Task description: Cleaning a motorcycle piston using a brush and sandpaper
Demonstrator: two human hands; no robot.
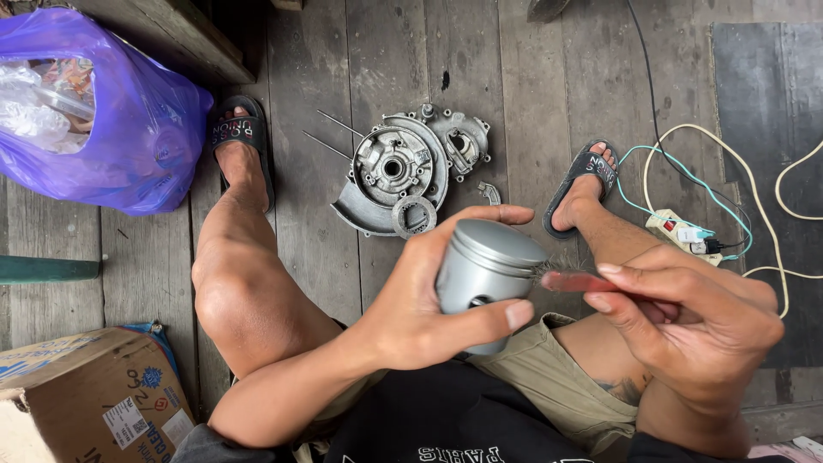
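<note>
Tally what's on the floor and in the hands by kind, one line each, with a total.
Pistons: 1, grey piston in left hand
Brushes: 1, red-handled brush in right hand
Engine casings: 1, engine casing
Thin metal rods: 2, thin rods
Plastic bags: 1, purple bag
Cardboard boxes: 1, cardboard box
Power strips: 1, power strip
Total: 8

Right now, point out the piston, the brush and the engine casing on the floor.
piston (490, 257), head view, its grey side wall.
brush (576, 281), head view, its red handle.
engine casing (396, 168), head view, its round middle.
</note>
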